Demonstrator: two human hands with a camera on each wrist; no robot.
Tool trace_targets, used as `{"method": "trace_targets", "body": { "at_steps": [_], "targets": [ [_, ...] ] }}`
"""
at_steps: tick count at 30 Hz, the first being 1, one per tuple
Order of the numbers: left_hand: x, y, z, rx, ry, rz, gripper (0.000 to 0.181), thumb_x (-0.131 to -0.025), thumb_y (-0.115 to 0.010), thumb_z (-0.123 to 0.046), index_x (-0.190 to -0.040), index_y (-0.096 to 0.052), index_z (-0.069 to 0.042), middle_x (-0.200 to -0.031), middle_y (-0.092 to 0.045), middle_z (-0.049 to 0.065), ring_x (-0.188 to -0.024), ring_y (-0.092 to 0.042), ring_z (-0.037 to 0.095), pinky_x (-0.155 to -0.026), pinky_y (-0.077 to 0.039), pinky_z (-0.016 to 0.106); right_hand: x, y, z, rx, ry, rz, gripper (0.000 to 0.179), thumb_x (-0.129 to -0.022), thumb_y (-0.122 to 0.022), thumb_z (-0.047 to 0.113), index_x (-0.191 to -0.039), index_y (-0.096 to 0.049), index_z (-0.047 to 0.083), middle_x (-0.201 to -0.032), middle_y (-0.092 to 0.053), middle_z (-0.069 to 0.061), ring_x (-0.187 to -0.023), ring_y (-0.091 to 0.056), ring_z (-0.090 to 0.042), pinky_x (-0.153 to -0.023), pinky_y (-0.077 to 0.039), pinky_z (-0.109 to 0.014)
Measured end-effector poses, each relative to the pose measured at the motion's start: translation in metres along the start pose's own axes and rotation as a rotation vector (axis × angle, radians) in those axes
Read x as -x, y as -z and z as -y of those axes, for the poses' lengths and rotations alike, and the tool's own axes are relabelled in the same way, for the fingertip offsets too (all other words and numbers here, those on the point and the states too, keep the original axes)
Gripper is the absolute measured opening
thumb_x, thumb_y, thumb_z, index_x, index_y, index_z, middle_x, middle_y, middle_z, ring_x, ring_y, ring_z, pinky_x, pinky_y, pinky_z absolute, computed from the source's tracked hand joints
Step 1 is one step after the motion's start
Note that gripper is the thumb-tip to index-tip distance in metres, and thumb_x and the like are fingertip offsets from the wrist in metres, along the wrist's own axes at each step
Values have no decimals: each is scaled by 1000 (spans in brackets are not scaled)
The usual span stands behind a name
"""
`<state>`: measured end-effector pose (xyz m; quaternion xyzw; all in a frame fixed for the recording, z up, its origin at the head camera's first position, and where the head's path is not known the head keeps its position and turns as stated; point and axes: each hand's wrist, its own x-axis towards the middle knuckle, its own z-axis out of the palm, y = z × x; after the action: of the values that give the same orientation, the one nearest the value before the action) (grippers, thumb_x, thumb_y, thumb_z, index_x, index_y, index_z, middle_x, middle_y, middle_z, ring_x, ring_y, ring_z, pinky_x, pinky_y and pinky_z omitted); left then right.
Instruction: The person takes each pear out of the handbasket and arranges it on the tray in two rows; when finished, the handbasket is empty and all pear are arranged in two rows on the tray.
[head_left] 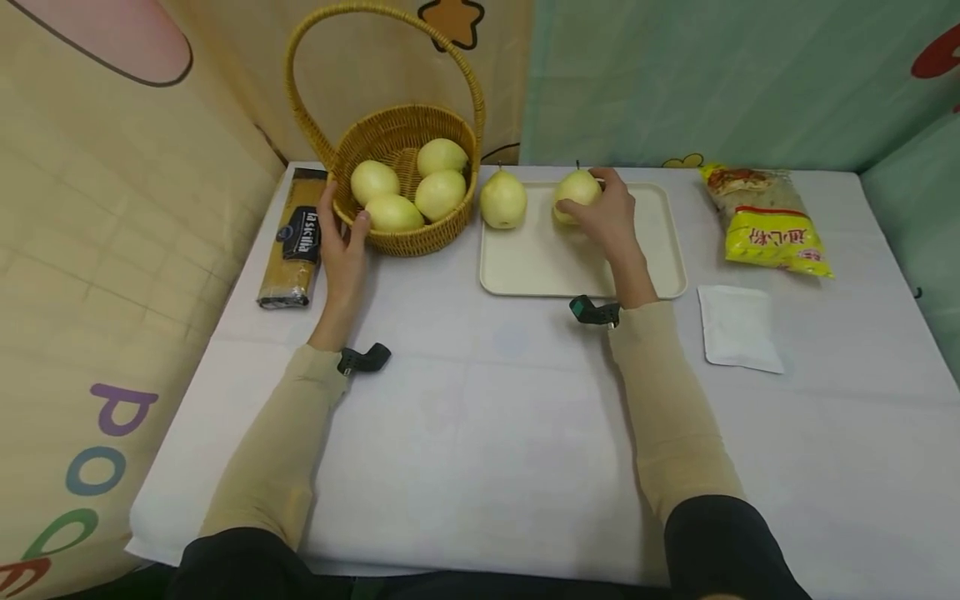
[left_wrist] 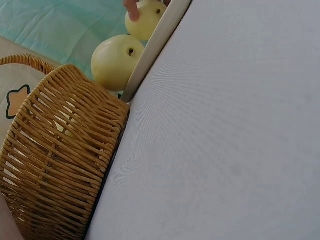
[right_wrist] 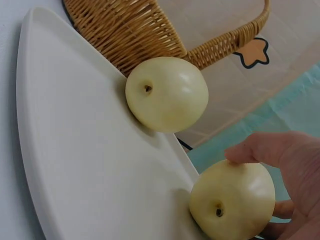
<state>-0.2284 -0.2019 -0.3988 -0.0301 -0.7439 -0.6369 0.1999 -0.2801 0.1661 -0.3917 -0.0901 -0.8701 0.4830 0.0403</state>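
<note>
As a straight-fingered left hand (head_left: 342, 250) seemingly steadies a round golden wicker basket (head_left: 416, 242), the right hand (head_left: 612, 218) grips 1 round pale-green pear (head_left: 580, 192).

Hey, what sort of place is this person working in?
Probably a makeshift indoor workspace: a rectangular white-covered table, with a pale green hanging sheet behind and a cream sheet printed with coloured letters at left.
</note>
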Motion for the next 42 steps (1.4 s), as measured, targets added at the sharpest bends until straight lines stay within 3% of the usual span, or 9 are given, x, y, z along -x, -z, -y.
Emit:
{"method": "trace_targets", "body": {
  "at_steps": [5,15,19,23,31,38,42],
  "targets": [
    [5,2,4,6,7,-11,66,-104,-54,-14,-163,-28,0,-173,-24,15,-163,-20,27,-131,-21,33,1,1,-2,-12,5,9,80,-90,-73,43,-157,-45,8,-156,-52,-16,-137,-51,-30,-114,-44,-44],
    [3,2,4,7,-26,-12,67,-104,-55,-13,-163,-28,4,-171,-26,20,-161,-24,33,-131,-23,36,6,9,13,-100,35,-87,76,-92,-75,44,-155,-49,11,-159,-50,-10,-147,-45,-21,-122,-37,-34],
    [2,2,3,-4,-16,-7,66,-104,-54,-14,-163,-28,3,-171,-26,19,-161,-25,33,-130,-24,36,13,11,29,-127,95,-124,72,-92,-76,44,-153,-52,13,-157,-53,-4,-144,-47,-18,-119,-37,-29],
    [4,3,3,-8,19,-11,67,-105,-54,-17,-164,-27,-1,-173,-25,12,-161,-26,22,-129,-23,29,22,7,45,-180,182,-121,66,-92,-78,38,-149,-56,12,-153,-56,-5,-140,-50,-18,-117,-41,-32],
    [5,6,5,-36,15,-20,64,-107,-50,-18,-164,-28,-2,-173,-26,13,-161,-24,19,-128,-20,24,40,-12,70,-250,288,-38,56,-92,-80,27,-142,-61,9,-145,-61,-7,-136,-56,-21,-113,-48,-35],
    [-9,8,32,-87,3,-37,62,-109,-46,-26,-166,-29,-10,-174,-27,5,-159,-23,10,-127,-20,22,47,-31,79,-238,332,86,54,-93,-78,25,-141,-61,7,-142,-63,-7,-133,-58,-20,-112,-50,-36],
    [-14,7,37,-95,-2,-31,61,-110,-47,-30,-166,-30,-15,-173,-28,0,-158,-24,6,-126,-20,20,50,-46,84,-237,365,177,56,-93,-79,25,-143,-60,8,-143,-62,-6,-135,-57,-21,-113,-49,-40]
  ]
}}
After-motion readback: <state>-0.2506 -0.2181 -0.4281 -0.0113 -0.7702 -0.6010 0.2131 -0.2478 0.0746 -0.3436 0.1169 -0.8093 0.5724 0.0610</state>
